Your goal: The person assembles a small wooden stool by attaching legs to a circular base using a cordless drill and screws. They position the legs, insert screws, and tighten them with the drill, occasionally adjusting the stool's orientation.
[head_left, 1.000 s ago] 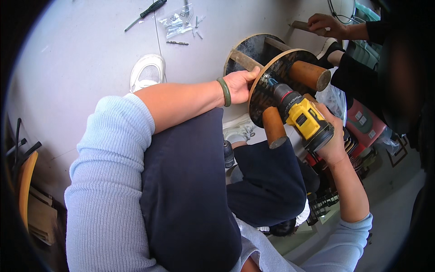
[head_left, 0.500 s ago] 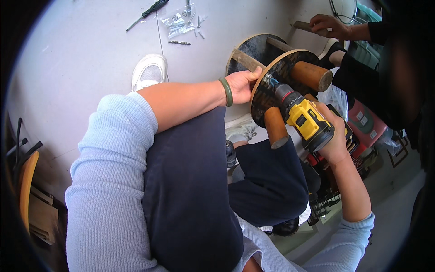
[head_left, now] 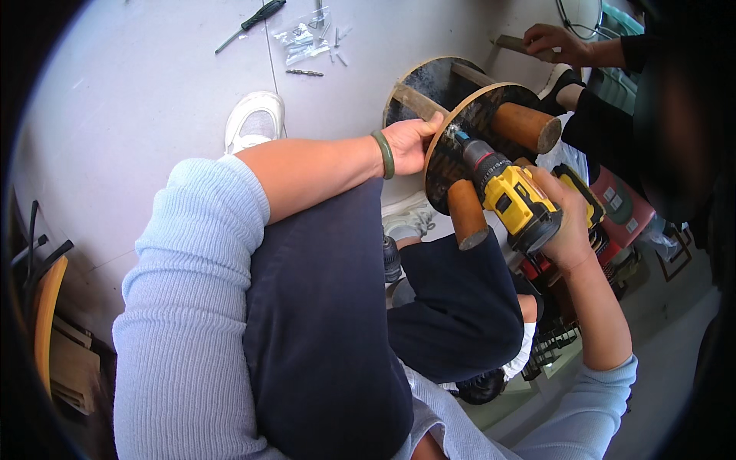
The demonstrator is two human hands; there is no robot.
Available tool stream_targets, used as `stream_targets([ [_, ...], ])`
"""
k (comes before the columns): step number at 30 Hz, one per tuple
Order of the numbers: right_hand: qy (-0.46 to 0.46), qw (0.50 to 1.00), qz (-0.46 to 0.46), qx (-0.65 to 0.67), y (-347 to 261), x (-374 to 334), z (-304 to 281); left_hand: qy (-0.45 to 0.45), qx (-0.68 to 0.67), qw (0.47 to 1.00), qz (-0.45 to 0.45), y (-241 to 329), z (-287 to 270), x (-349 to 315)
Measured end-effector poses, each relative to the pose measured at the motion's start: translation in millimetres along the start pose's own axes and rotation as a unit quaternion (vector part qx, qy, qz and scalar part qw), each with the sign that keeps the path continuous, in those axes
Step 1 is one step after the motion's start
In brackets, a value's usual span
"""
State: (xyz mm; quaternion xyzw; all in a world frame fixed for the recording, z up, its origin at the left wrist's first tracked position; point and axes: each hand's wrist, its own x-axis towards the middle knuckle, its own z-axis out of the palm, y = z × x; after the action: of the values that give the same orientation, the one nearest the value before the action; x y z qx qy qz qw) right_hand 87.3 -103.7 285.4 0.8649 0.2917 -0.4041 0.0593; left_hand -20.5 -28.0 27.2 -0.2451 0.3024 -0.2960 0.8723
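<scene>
My right hand is wrapped round the grip of a yellow and black cordless drill. The drill's tip meets the dark face of a round wooden disc, with pale shavings at that spot. Stubby orange-brown round legs stick out from this face. Wooden bars join the disc to a second dark disc behind it. My left hand, below a green bangle, grips the near disc's rim, its thumb against the edge and the other fingers partly hidden.
On the pale floor lie a screwdriver, a clear bag of hardware and a drill bit. A co-worker's hand holds a wooden strip at the upper right. A red case stands behind my drill. Another drill's chuck shows by my knee.
The drill's body has tilted slightly, and my right hand has shifted a little to the right with it. My left hand stays on the disc's rim.
</scene>
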Motion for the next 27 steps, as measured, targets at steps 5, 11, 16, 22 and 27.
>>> stream_targets([
  [5,-0.024,1.0,0.001,-0.002,-0.4,3.9,-6.8,-0.001,0.01,1.0,0.002,-0.8,-0.1,0.4],
  [11,-0.005,1.0,-0.013,0.007,-1.1,2.1,-2.1,-0.014,0.006,1.0,-0.023,2.8,-1.5,0.5],
  [16,0.005,0.999,-0.029,-0.024,-0.8,5.7,-5.0,-0.02,-0.001,1.0,-0.024,4.1,-2.3,0.7],
  [22,-0.028,0.996,0.039,0.075,-0.2,2.3,-4.6,-0.025,-0.001,0.999,-0.037,2.5,-1.8,0.2],
  [27,0.02,0.999,0.008,0.024,-1.0,-4.9,8.1,-0.034,-0.006,0.999,-0.021,6.5,-5.3,1.9],
])
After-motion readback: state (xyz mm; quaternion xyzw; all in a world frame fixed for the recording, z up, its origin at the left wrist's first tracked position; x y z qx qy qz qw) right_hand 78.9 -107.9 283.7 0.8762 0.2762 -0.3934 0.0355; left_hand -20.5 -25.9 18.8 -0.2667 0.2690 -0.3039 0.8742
